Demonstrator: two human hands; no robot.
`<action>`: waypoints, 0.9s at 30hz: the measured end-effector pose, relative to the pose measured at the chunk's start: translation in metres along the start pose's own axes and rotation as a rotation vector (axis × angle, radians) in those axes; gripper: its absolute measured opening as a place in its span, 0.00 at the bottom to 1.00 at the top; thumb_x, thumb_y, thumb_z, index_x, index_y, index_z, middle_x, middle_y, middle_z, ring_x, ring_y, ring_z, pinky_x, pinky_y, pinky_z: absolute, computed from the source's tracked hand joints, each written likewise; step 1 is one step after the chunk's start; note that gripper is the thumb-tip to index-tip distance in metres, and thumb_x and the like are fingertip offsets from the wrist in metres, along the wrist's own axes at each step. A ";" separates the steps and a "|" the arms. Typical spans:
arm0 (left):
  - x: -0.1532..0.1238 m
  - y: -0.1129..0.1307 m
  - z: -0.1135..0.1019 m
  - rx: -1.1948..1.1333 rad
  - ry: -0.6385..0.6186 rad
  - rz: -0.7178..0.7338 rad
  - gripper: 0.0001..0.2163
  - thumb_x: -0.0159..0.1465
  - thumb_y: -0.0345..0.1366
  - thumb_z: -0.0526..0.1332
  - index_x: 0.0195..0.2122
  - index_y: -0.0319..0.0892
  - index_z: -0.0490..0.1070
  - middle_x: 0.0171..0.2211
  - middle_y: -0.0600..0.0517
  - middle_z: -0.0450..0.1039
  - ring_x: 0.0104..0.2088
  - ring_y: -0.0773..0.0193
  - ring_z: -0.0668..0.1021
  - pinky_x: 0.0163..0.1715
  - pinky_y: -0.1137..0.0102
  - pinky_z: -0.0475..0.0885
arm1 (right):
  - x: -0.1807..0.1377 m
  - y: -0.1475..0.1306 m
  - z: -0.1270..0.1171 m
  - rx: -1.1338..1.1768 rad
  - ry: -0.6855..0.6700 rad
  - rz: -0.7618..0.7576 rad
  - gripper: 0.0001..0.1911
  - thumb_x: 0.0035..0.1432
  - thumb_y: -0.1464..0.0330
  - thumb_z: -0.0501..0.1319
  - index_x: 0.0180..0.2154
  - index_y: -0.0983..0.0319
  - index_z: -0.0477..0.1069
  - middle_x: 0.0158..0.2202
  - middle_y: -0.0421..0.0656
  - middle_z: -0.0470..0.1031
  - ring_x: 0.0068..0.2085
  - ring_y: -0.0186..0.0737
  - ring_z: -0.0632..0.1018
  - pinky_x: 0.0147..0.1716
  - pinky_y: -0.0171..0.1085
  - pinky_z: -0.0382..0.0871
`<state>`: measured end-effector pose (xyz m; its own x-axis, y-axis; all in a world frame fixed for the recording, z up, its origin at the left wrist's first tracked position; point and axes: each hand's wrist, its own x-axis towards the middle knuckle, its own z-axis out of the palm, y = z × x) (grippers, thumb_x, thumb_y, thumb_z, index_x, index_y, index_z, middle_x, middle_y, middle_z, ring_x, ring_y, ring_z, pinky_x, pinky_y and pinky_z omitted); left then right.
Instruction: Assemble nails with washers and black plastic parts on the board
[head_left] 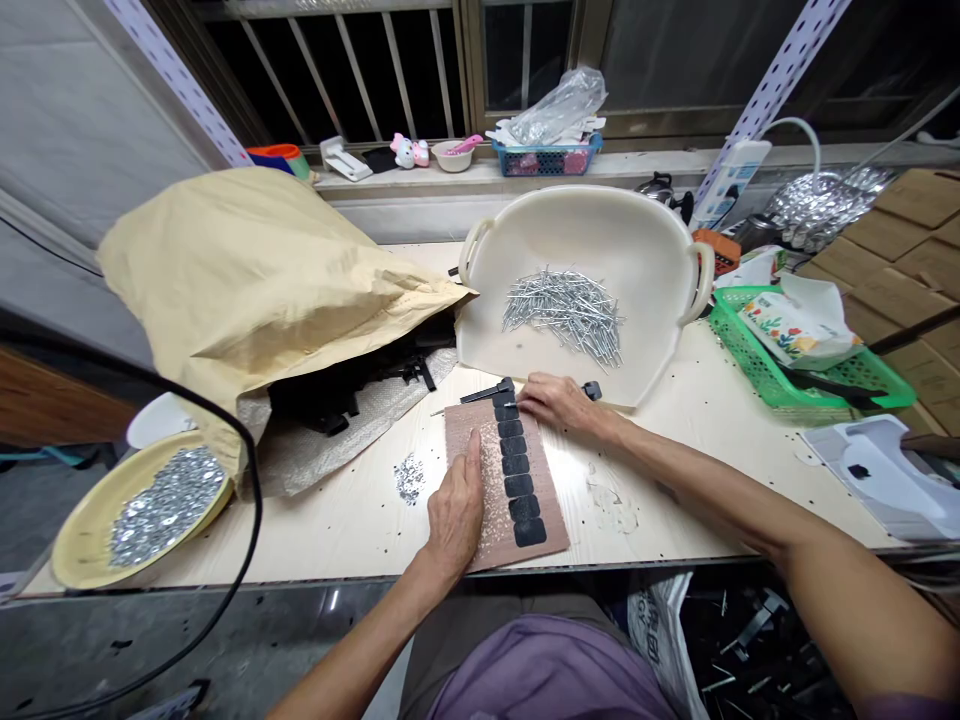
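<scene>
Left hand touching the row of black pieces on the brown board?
Apart: the head view shows brown board between the left hand and black pieces.

There is 1 view, taken by 1 camera on the person's head. It looks forward and down over the table (337, 530), from its near side. The shirt (547, 670) is nearest to the lens; the left hand (456, 505) and right hand (559, 402) lie centrally; the window (652, 70) is far.
</scene>
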<state>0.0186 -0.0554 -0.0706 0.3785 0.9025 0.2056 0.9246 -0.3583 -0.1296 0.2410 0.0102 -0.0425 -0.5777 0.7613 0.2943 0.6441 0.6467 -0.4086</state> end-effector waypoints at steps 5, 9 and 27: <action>-0.001 0.001 0.001 -0.019 0.012 -0.001 0.29 0.61 0.20 0.48 0.64 0.37 0.45 0.34 0.49 0.70 0.30 0.65 0.75 0.22 0.75 0.69 | -0.007 -0.007 0.006 0.023 -0.154 -0.187 0.14 0.66 0.70 0.47 0.37 0.64 0.70 0.33 0.42 0.70 0.32 0.31 0.70 0.28 0.31 0.65; -0.001 0.001 0.001 0.004 0.013 -0.011 0.29 0.61 0.21 0.49 0.64 0.37 0.44 0.34 0.49 0.70 0.30 0.66 0.75 0.22 0.76 0.69 | 0.000 0.009 0.013 0.009 -0.078 -0.185 0.14 0.66 0.67 0.48 0.36 0.65 0.70 0.33 0.43 0.70 0.33 0.33 0.70 0.30 0.33 0.66; 0.000 0.002 -0.001 -0.022 -0.032 -0.012 0.30 0.62 0.21 0.48 0.64 0.38 0.41 0.36 0.48 0.70 0.33 0.64 0.76 0.24 0.75 0.70 | -0.024 -0.029 0.016 -0.041 -0.143 -0.137 0.17 0.67 0.67 0.44 0.34 0.62 0.69 0.32 0.41 0.68 0.32 0.31 0.67 0.29 0.31 0.63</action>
<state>0.0207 -0.0560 -0.0698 0.3658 0.9140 0.1754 0.9300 -0.3519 -0.1058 0.2287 -0.0276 -0.0515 -0.7245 0.6539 0.2178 0.5731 0.7471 -0.3366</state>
